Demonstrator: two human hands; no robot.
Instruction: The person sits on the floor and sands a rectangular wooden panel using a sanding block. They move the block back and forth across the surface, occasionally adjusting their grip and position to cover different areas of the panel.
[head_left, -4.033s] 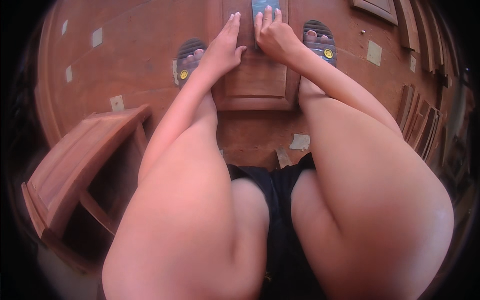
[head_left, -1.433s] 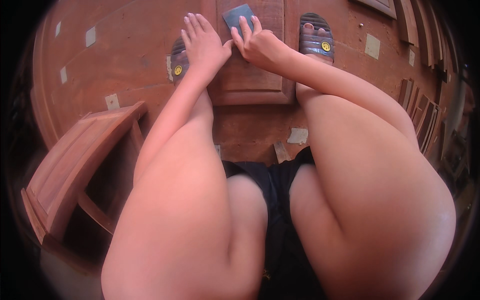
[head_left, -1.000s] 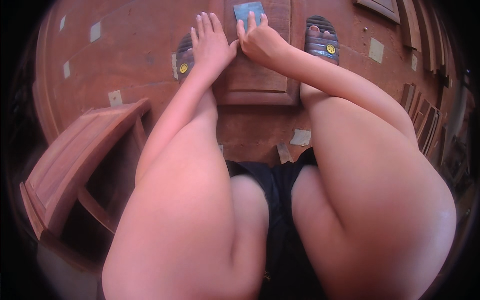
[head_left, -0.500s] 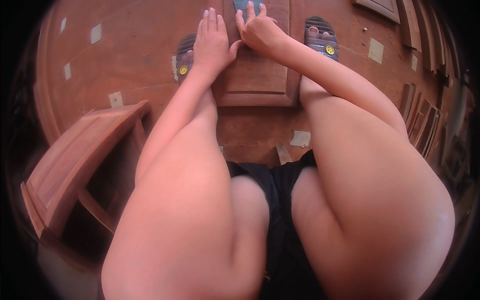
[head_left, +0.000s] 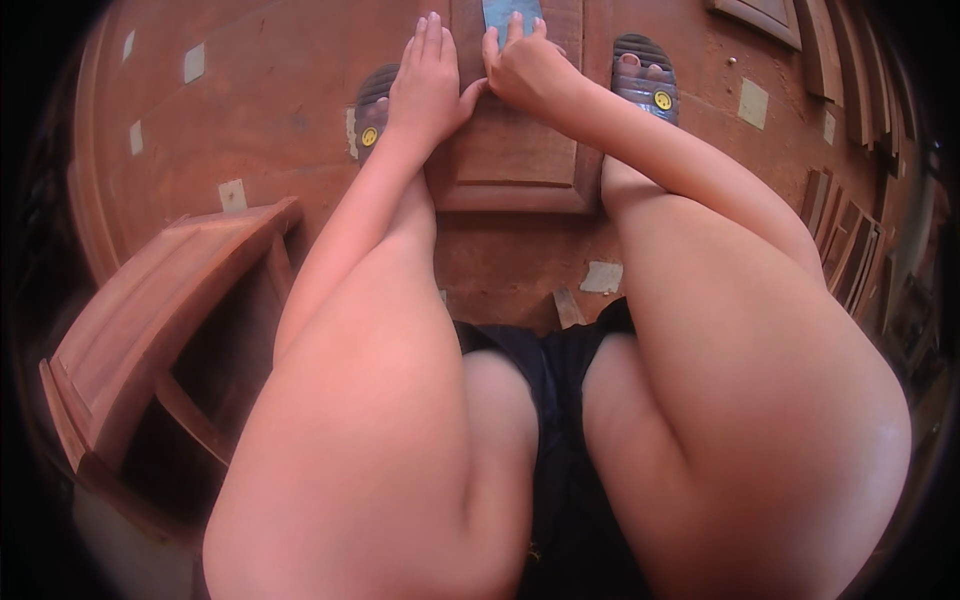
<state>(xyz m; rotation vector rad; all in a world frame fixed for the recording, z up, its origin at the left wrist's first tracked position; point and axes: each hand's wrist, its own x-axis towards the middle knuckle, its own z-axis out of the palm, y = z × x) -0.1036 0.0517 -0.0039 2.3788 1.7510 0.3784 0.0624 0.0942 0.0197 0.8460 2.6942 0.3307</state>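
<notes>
Head view: left hand (head_left: 428,95) flat, less spread than earlier; right hand (head_left: 530,72), grip holding bluish sheet (head_left: 498,14).

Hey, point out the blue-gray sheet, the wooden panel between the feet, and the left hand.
Blue-gray sheet (head_left: 498,14): head view, its uncovered upper part.
Wooden panel (head_left: 515,160): head view, bare middle near its lower end.
Left hand (head_left: 426,88): head view, back of the hand.

Head-worn fisheye, close above the thighs (head_left: 340,420)
The camera is facing down toward the left hand (head_left: 425,95) and right hand (head_left: 530,75).
</notes>
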